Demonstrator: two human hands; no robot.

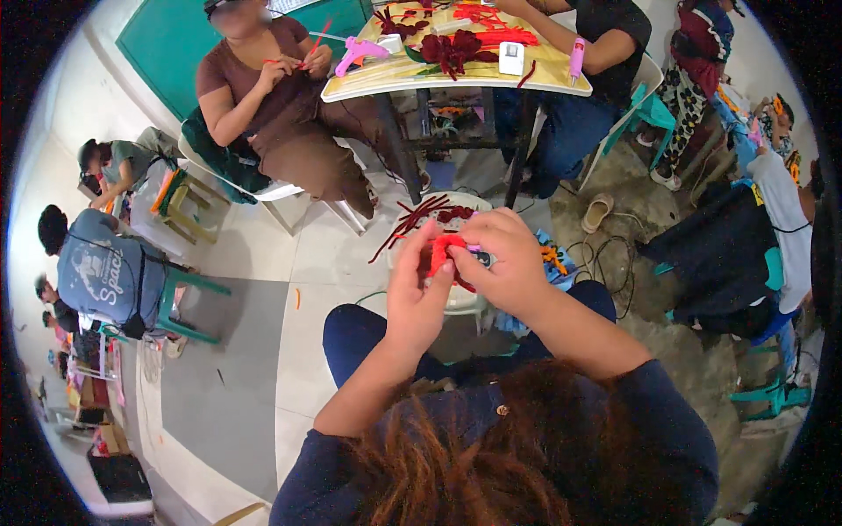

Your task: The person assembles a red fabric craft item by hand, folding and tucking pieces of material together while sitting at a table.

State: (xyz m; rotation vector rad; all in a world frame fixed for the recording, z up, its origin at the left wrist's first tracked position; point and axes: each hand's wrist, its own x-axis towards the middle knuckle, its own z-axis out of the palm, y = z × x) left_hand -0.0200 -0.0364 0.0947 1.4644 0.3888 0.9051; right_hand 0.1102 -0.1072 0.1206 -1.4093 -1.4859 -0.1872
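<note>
Both of my hands come together over a white stool (469, 302). A bright red fuzzy pipe cleaner (440, 254), bent into a curved loop, is pinched between them. My left hand (414, 285) has its thumb and fingers closed on the near side of the loop. My right hand (509, 263) grips it from the other side with thumb and forefinger. Beyond my hands, dark red pipe cleaners (412, 219) lie spread on the stool. Something purple and dark (479, 254) shows partly behind my right fingers.
A yellow-topped table (386, 83) ahead bears a pink glue gun (361, 53), dark red fuzzy flowers (454, 51), a white box (511, 59) and another pink glue gun (576, 61). Two people sit there, one holding red pipe cleaners. Black cables (605, 259) lie on the floor at right.
</note>
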